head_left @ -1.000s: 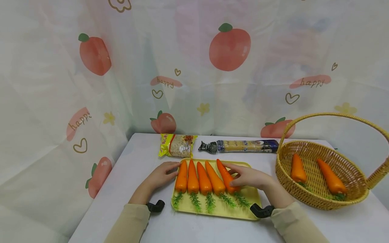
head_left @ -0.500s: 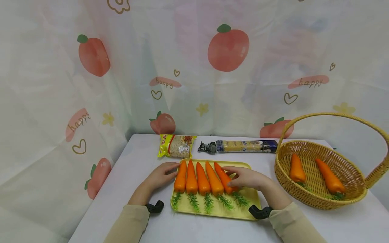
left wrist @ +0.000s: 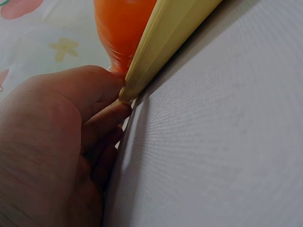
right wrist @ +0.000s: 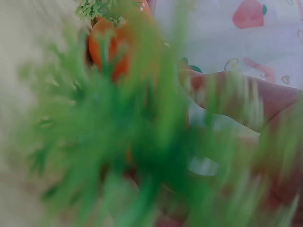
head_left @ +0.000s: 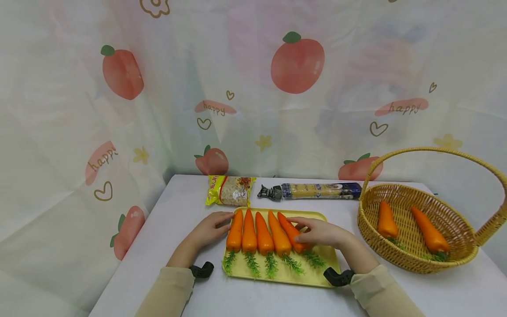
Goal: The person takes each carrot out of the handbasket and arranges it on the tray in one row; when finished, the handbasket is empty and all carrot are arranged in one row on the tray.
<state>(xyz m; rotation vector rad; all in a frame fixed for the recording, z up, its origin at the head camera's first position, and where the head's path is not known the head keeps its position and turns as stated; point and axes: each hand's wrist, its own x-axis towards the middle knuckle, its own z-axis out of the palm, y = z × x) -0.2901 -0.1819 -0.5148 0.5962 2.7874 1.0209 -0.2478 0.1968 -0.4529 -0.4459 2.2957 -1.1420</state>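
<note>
My left hand (head_left: 211,228) is at the left edge of a yellow tray (head_left: 273,275). In the left wrist view its thumb and fingertips (left wrist: 124,109) hold the tray's rim, close beside an orange carrot (left wrist: 124,33). Several carrots with green leafy tops lie side by side on the tray, tips pointing away. My right hand (head_left: 322,231) grips the rightmost carrot (head_left: 288,226), thumb on the near side and fingers over the far side. In the right wrist view, blurred green leaves (right wrist: 118,127) hide most of the grip.
A woven basket (head_left: 420,264) with a tall handle holds two carrots (head_left: 429,231) on the right. Behind the tray lie a yellow-ended food packet (head_left: 231,190) and a long blue-and-yellow packet (head_left: 321,190). A fruit-print curtain (head_left: 253,132) hangs behind the white table (head_left: 222,299).
The rightmost carrot's tip has shifted slightly left and toward me, with my right hand on it, closer to the neighbouring carrot. My left hand stays in place at the tray.
</note>
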